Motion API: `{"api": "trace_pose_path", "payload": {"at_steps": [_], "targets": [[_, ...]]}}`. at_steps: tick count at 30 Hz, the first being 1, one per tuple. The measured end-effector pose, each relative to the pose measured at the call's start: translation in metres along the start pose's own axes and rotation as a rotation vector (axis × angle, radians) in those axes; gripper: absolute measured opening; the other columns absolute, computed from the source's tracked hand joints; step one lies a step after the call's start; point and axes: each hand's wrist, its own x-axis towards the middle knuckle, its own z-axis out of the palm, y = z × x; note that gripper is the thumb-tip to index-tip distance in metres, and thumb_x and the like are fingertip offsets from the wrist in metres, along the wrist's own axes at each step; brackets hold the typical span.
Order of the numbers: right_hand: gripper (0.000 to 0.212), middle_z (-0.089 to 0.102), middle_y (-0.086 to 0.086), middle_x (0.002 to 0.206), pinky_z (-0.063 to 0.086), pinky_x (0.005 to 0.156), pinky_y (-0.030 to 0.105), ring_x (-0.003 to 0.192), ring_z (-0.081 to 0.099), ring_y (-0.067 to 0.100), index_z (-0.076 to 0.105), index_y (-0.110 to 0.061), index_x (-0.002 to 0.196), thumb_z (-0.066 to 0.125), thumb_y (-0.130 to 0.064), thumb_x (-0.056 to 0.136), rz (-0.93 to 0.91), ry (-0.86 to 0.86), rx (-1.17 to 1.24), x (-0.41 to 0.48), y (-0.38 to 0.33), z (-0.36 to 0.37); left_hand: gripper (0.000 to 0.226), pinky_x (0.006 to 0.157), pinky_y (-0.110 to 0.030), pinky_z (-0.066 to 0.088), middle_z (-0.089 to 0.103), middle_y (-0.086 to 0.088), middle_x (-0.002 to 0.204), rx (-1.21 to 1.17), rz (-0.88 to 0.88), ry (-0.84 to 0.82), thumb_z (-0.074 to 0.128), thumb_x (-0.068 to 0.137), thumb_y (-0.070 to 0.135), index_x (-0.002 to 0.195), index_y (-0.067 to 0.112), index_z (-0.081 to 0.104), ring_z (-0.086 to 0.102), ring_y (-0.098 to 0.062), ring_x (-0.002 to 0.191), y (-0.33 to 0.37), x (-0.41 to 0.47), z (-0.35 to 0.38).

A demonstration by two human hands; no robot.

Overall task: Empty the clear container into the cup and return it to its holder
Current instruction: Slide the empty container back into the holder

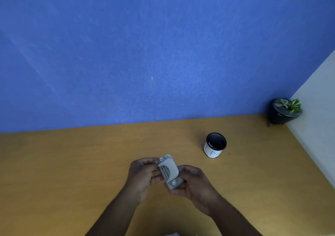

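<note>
Both my hands hold a small grey device (169, 170) above the wooden table (72, 163), near the front middle. It is a rounded grey holder with metal pins and screws; whether the clear container sits in it I cannot tell. My left hand (143, 174) pinches its upper left end. Under its lower end, my right hand (192, 183) cups it from the right. The cup (215, 144), white outside with black marks and dark inside, stands upright on the table to the upper right of my hands, apart from them.
A dark pot with a green plant (284, 111) stands in the far right corner. A blue wall (145, 54) runs along the table's back edge, and a pale wall (317, 117) borders its right side.
</note>
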Motion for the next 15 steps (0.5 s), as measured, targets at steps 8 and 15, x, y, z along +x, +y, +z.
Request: {"api": "trace_pose_path", "payload": {"at_steps": [8, 15], "targets": [[0.021, 0.081, 0.031, 0.109, 0.068, 0.078, 0.043, 0.097, 0.082, 0.038, 0.072, 0.005, 0.109, 0.06, -0.012, 0.108, 0.01, 0.038, -0.055, -0.002, 0.003, -0.004, 0.015, 0.069, -0.036, 0.071, 0.086, -0.02, 0.103, -0.034, 0.072, -0.008, 0.065, 0.105, 0.004, 0.11, -0.004, 0.077, 0.085, -0.034, 0.095, -0.006, 0.003, -0.002], [0.018, 0.083, 0.026, 0.104, 0.068, 0.081, 0.042, 0.096, 0.083, 0.037, 0.073, 0.006, 0.11, 0.06, -0.006, 0.106, -0.034, 0.117, 0.025, 0.0, 0.006, -0.007, 0.029, 0.09, -0.038, 0.069, 0.085, -0.018, 0.116, 0.029, 0.021, -0.268, 0.057, 0.106, -0.002, 0.127, 0.008, 0.074, 0.082, -0.033, 0.112, -0.023, -0.004, 0.001]]}}
